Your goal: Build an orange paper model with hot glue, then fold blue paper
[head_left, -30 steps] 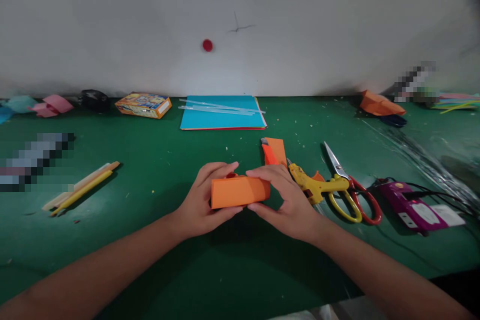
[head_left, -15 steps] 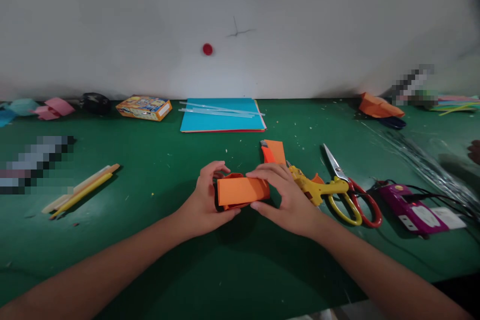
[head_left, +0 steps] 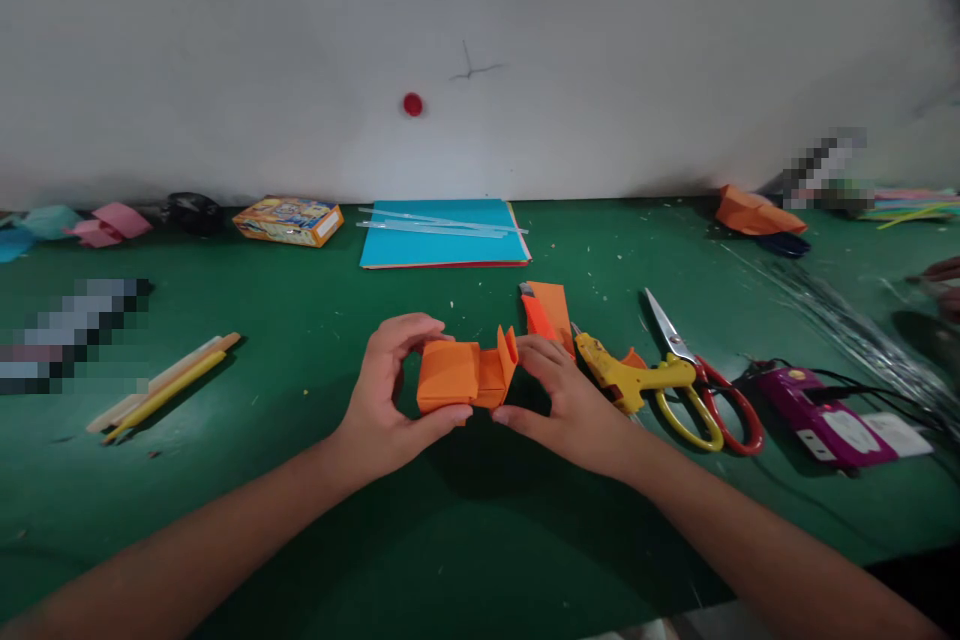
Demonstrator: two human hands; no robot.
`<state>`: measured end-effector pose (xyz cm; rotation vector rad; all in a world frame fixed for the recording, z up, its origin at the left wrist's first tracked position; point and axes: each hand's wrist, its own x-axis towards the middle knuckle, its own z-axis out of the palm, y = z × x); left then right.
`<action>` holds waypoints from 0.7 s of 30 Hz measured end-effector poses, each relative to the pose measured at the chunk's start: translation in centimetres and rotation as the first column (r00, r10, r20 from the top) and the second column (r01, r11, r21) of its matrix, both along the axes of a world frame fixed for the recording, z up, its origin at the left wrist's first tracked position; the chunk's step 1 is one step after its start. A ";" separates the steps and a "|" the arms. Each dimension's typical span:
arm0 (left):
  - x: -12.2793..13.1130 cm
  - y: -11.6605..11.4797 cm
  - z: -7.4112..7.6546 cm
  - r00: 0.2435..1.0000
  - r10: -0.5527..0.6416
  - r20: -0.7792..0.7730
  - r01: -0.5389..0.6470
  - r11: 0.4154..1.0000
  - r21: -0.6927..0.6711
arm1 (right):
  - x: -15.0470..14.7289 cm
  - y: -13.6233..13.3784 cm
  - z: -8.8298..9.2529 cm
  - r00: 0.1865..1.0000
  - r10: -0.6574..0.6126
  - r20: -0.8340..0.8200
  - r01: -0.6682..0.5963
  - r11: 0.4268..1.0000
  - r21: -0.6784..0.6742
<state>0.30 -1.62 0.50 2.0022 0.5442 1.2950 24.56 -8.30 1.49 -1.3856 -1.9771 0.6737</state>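
Note:
Between my two hands, above the green table point(head_left: 315, 520), is a folded orange paper piece point(head_left: 450, 375), boxy at its left end with an upright flap at its right end. My left hand point(head_left: 397, 385) wraps round the boxy end, thumb along the front lower edge. The fingers of my right hand point(head_left: 551, 385) grip the right end by the flap, thumb below. Just beyond my right hand lie a flat orange paper strip point(head_left: 553, 305), an orange-red cutter point(head_left: 536, 318) and a yellow glue gun point(head_left: 630, 375).
Scissors point(head_left: 675, 340) with yellow and red handles and a purple power strip point(head_left: 821, 420) lie to the right. Blue paper sheets point(head_left: 442, 245) with clear sticks and a small box point(head_left: 289, 222) stand at the back. Glue-stick-like rods point(head_left: 169, 385) lie left. Another person's hand point(head_left: 946, 285) shows far right.
The orange paper piece has been turned and opened out: its long flat face no longer shows, and a flap now stands up at the right end. Another person's fingers reach further in at the right edge.

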 end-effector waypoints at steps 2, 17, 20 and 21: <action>0.2 -0.3 0.3 1.000 -0.009 0.008 0.009 1.000 0.004 | -0.5 -0.1 0.0 0.999 0.000 0.033 0.000 1.000 0.009; 0.7 -1.0 -0.3 0.960 -0.253 0.116 0.259 0.965 -0.034 | -1.7 -0.2 -2.0 0.967 -0.120 -0.226 0.141 0.987 0.078; 0.8 -1.3 -0.2 0.952 -0.288 0.098 0.295 0.954 -0.054 | -1.6 -0.4 -1.6 0.973 -0.062 -0.224 0.067 0.998 0.015; 0.8 -1.4 -0.1 0.953 -0.291 0.086 0.297 0.953 -0.063 | -1.6 -0.4 -1.5 0.974 -0.038 -0.225 0.040 0.999 0.004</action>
